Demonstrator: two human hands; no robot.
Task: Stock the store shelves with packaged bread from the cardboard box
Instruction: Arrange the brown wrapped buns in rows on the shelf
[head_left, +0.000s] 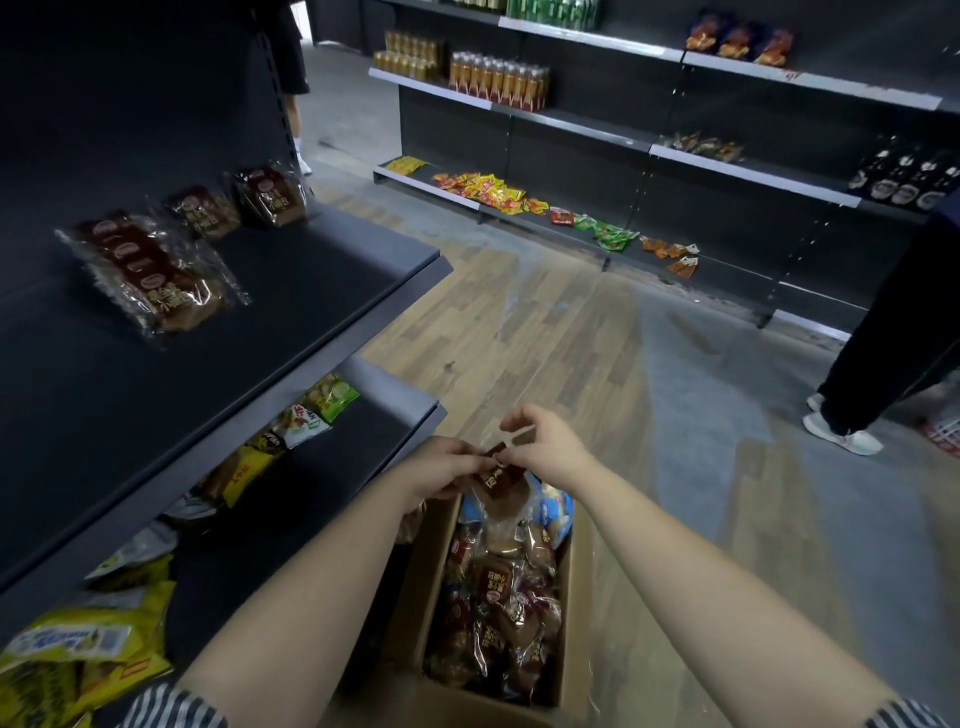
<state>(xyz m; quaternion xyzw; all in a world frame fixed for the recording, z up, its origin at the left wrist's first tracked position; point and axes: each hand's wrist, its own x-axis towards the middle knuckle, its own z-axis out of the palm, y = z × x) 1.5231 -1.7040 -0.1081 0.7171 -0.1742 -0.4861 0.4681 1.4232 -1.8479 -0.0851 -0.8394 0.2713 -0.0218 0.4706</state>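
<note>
1. Bread pack (496, 480): low centre of the frame, held up just above the far end of the box, top edge caught between both hands.
2. Left hand (441, 467): fingers (462, 457) curled onto the left side of the wrapper, gripping it.
3. Right hand (545, 447): thumb and forefinger pinched shut on the wrapper's top right corner, remaining fingers bent and lifted off it.
4. Cardboard box (410, 587): open, directly under the hands at bottom centre, full of more wrapped bread (498, 613), with a blue bag (558, 512) at its far end.
5. Dark shelf (311, 291) at left: three packs of the same bread lying flat in the upper left, the nearest (156, 275) well apart from the other two (205, 210) (270, 195), those two just beside each other.
6. Lower board beneath it: snack bags (291, 431) in green, white and yellow, running down to the bottom left corner.
7. Far shelves (753, 171) across the wooden floor, upper right: cans, bottles and small bright sachets.
8. Right edge: someone's dark trouser leg (883, 338) and white shoes.
</note>
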